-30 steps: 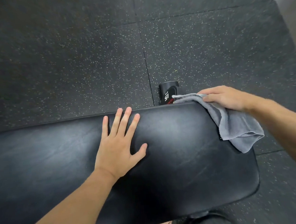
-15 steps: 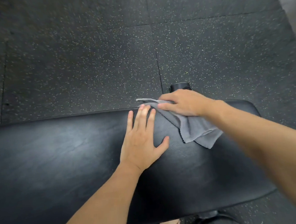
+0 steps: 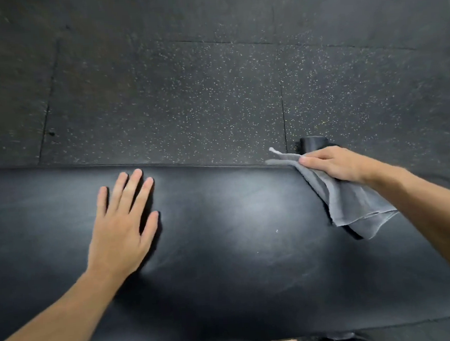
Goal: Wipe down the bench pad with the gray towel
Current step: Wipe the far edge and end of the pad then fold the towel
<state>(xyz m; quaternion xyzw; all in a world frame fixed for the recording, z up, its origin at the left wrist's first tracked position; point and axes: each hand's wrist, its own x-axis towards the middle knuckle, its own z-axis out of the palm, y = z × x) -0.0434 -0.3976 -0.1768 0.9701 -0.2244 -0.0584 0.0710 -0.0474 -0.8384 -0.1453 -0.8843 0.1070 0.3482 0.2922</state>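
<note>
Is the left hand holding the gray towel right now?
No, the left hand lies flat and empty on the bench pad; the right hand grips the gray towel.

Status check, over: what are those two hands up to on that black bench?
Left hand flat, open on bench pad. Right hand gripping gray towel at pad's far edge. Nothing blocking the pad.

One head-worn wide-angle camera looked steeply down from close above the tabletop (image 3: 236,236), facing toward twelve o'clock, where speckled floor (image 3: 186,93) filled the upper frame.
</note>
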